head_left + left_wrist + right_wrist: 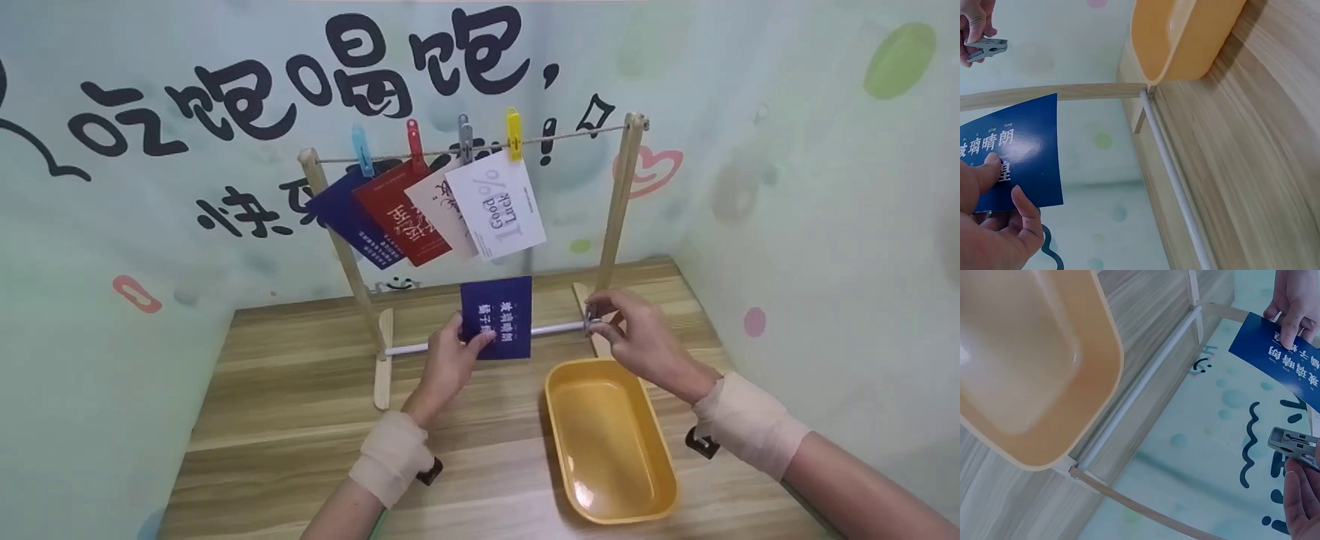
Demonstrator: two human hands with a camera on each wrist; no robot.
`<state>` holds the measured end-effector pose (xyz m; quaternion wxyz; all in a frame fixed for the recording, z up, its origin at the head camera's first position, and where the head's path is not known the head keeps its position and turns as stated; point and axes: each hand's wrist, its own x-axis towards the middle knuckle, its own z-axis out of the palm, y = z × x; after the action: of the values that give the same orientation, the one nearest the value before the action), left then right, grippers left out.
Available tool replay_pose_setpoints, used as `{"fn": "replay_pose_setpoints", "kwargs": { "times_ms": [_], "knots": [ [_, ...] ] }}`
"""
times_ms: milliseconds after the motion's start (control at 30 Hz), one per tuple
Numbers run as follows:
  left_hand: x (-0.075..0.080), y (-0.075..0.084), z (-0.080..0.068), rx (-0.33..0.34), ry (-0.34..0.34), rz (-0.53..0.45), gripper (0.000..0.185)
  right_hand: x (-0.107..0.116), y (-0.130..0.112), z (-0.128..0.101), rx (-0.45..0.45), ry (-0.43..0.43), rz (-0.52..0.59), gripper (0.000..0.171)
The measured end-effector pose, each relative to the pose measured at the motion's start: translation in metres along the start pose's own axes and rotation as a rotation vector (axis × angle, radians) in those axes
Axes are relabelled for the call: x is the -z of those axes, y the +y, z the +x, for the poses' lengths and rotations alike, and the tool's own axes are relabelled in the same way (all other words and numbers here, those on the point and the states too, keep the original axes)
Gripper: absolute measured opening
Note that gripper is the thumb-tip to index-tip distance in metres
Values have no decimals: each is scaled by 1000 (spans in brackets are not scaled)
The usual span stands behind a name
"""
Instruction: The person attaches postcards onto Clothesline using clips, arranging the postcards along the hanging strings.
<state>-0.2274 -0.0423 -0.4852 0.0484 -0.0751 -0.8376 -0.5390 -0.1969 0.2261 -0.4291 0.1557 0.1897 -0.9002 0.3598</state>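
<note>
My left hand (448, 358) pinches a dark blue card (514, 300) with white characters, thumb on its printed face. Between the thumb and fingers of my right hand (651, 337) is a grey clothespin (1295, 445), to the right of that card and apart from it. Above both hands, a string (574, 138) carries several cards: a blue card (352, 225), a red card (397, 206), a beige card (435, 196) and a white "Good Luck" card (491, 176). Light blue, red, grey and yellow clothespins (514, 133) clip them there, the cards overlapping.
The string runs between two wooden posts (619, 210), joined low down by a white rod (555, 329). A yellow plastic tray (611, 435) with nothing in it sits on the wooden table (300, 420), in front of the right post. A printed wall (112, 247) stands close behind.
</note>
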Motion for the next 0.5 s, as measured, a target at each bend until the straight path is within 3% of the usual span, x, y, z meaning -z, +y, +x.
{"fn": "replay_pose_setpoints", "kwargs": {
  "times_ms": [200,500],
  "knots": [
    [0,16,17,16,-12,27,31,9,-2,10,-15,10,-21,27],
    [13,47,42,-42,34,-10,30,26,-13,32,65,92,-62,26]
  ]
}}
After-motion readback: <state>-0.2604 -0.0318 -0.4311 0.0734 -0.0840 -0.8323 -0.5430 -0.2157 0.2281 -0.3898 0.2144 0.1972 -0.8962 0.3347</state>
